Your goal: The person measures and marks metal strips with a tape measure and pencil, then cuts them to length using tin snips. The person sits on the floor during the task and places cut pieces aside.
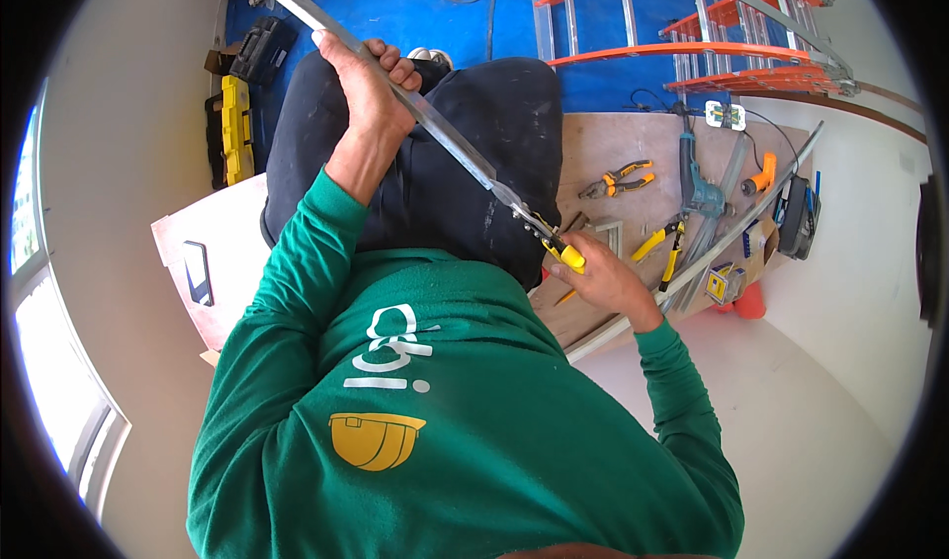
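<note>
A long, narrow metal profile (447, 134) runs diagonally from the top left down across my dark-trousered lap. My left hand (371, 99) is closed around it in the upper part of the view, thumb along the near side. My right hand (603, 277) grips the yellow-handled metal snips (554, 243), whose jaws meet the lower end of the profile; whether they are cut into it I cannot tell. Beside that hand, on the plywood board (591, 134), lie orange-and-black pliers (625, 180) and another yellow-and-black cutting tool (660, 248).
On the board are a teal power tool (704, 195), an orange tool (758, 175), metal strips and a phone (198, 272). Orange ladders (682, 52) lie on the blue floor covering. Black and yellow cases (237, 129) stand left, cables at top. A window is far left.
</note>
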A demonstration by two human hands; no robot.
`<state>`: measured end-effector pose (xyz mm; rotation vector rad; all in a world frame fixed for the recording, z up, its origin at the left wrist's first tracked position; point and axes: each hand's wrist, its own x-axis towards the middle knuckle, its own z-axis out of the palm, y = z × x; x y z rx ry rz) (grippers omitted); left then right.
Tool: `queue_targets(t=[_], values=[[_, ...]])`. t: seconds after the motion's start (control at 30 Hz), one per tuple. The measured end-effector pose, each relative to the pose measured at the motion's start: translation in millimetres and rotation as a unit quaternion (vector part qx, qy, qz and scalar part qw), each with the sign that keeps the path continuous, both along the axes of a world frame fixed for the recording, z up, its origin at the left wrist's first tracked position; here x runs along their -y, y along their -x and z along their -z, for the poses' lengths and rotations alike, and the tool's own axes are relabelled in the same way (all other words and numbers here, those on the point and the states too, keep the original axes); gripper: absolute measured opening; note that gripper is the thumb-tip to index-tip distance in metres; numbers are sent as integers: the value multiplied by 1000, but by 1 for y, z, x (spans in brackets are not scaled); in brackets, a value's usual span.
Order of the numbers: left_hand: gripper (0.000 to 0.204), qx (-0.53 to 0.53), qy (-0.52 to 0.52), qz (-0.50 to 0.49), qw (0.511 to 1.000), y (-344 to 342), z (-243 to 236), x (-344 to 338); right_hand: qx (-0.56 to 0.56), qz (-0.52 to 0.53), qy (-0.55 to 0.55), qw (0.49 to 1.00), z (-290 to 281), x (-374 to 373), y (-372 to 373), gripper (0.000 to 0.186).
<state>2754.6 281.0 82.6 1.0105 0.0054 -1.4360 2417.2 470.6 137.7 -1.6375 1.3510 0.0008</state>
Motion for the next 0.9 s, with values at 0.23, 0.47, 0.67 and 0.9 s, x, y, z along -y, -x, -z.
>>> queue_targets(t=[0.23,0.47,0.67,0.9], values=[[77,-3,3,-9,1000,0,-3,0,-14,-19,-15,1000,0,4,-3,50],[78,-2,4,-16,1000,-3,-4,1,-18,-37,-28,999,2,9,-3,61],[78,3,0,-16,1000,-5,-5,1,-15,-39,-55,998,4,12,-4,61],[76,-12,10,-11,1000,-5,-4,0,-10,-19,-117,993,3,9,-8,62]])
